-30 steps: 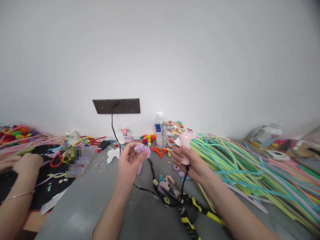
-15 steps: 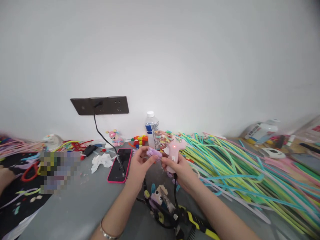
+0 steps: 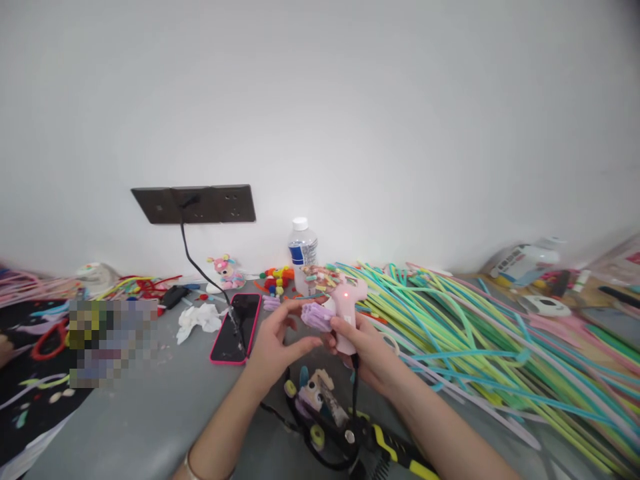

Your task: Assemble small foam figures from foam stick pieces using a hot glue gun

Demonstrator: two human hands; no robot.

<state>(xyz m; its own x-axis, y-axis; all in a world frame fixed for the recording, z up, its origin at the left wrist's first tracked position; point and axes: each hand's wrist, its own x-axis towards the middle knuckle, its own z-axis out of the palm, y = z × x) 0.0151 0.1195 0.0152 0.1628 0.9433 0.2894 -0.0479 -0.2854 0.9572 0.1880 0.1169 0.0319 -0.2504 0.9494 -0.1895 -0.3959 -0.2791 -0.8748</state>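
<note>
My right hand (image 3: 363, 343) is closed around the handle of a pale pink hot glue gun (image 3: 346, 307), whose red light glows. A ribbed lilac piece of bent fuzzy stems (image 3: 318, 317) is pinched by the same hand's thumb against the gun's side. Just left of that piece is my left hand (image 3: 280, 337), thumb and fingers spread; its fingertips reach behind the piece, so I cannot tell if they touch it. Below both hands a small fuzzy figure with a big eye (image 3: 314, 393) lies beside pliers with black and yellow handles (image 3: 390, 450).
Long coloured pipe cleaners (image 3: 465, 340) cover the right side. A pink-edged phone (image 3: 237, 330), crumpled tissue (image 3: 199, 321) and plastic bottle (image 3: 303, 257) stand or lie behind. A black cord hangs from the wall socket (image 3: 195, 205). Another person's hand (image 3: 5, 350) shows far left.
My left thumb and fingers have come apart from the lilac piece. It now sits in my right hand against the glue gun. The view has shifted slightly.
</note>
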